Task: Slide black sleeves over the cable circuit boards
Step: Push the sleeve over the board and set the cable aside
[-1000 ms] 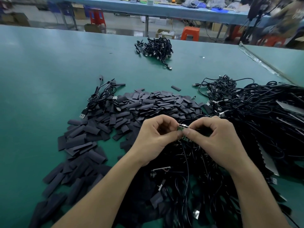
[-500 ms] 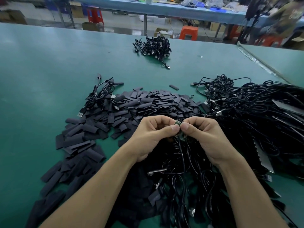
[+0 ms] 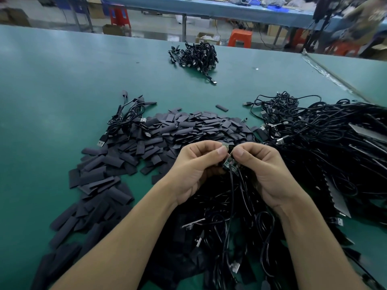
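a workshop with a long pale blue bench (image 3: 230, 10) at the back, a red plastic stool (image 3: 118, 14) and an orange plastic stool (image 3: 239, 37) on the floor behind a wide green tabletop (image 3: 62, 80).

toward the near edge, about the middle, the left hand (image 3: 196, 164) and the right hand (image 3: 263, 166) meet thumb to thumb above the tabletop. both have their fingers curled in, and between thumb and forefinger each pinches the small green circuit board (image 3: 229, 164). the board's lower part shows just under the thumbs, tilted. a thin black cable (image 3: 231, 185) hangs from the board down into the wires below. whether a sleeve is also between the fingers cannot be told.

a heap of flat black sleeves (image 3: 188, 128) lies in the middle of the tabletop, just beyond the hands, and trails toward the near left corner. a large tangle of black cables (image 3: 324, 143) fills the right side and runs under both forearms to the near edge. a small bunch of black usb cables (image 3: 125, 118) rests at the heap's far left. a separate bundle of black cables (image 3: 194, 56) sits well apart, near the far edge.
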A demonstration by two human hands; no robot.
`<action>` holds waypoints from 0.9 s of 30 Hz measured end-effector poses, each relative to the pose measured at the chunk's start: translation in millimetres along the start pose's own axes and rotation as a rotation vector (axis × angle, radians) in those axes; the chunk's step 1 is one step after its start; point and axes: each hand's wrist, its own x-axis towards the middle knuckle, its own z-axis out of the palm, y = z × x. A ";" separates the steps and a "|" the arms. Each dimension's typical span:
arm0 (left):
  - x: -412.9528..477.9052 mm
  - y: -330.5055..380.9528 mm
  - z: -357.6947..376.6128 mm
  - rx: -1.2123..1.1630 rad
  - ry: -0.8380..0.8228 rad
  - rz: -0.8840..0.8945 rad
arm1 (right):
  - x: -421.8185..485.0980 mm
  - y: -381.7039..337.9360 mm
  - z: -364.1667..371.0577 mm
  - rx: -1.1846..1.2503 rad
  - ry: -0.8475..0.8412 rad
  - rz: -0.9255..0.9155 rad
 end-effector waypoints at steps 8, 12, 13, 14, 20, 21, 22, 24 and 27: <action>-5.5 -0.4 21.7 0.190 0.225 0.412 | -12.2 -28.8 -22.8 -0.374 0.456 -0.115; -8.8 28.0 24.2 0.165 0.422 0.640 | -18.8 -32.3 -37.8 -0.519 0.704 -0.101; -10.3 35.4 25.0 0.140 0.449 0.682 | -20.5 -31.7 -39.1 -0.594 0.741 -0.083; -11.7 43.4 26.1 0.128 0.478 0.732 | -21.2 -30.9 -39.2 -0.678 0.774 -0.066; -15.5 103.7 13.3 0.436 0.689 1.112 | -16.2 -35.0 -18.5 -1.427 0.748 0.196; -15.5 107.2 10.7 0.517 0.688 1.090 | -13.9 -36.2 -10.0 -1.454 0.711 0.159; -15.6 107.9 8.1 0.604 0.678 1.040 | -11.3 -37.5 -0.4 -1.446 0.661 0.093; -16.0 101.5 2.9 0.780 0.631 0.882 | -5.8 -36.8 17.0 -1.398 0.508 -0.033; -17.1 85.2 -5.1 0.960 0.493 0.624 | 4.9 -29.7 33.4 -1.231 0.315 0.018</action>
